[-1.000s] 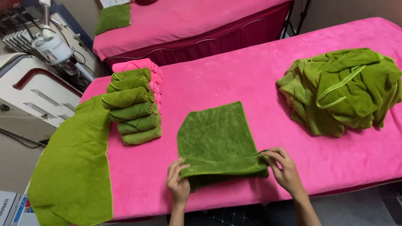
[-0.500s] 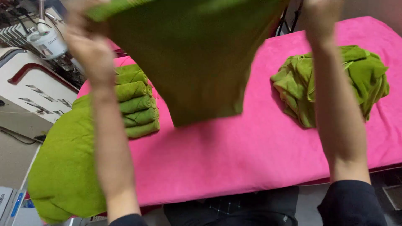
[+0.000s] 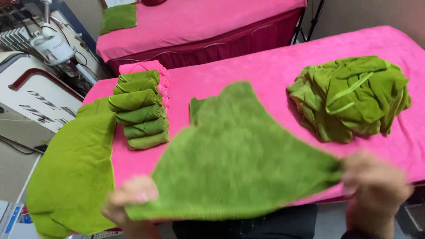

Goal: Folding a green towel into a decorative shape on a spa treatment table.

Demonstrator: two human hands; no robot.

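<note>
We see bright, even, soft indoor light with no glare. The heap of green towels throws only a faint shadow on the pink bed. Both hands, left and right, and the green towel smear with motion blur; the far bed edge stays sharp.

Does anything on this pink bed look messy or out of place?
Mostly the heap of green towels at the far right: it lies crumpled and unfolded, unlike the neat stack of rolled green towels on the left. A flat green towel also droops over the bed's left edge. Nothing looks spilled or damaged.
</note>
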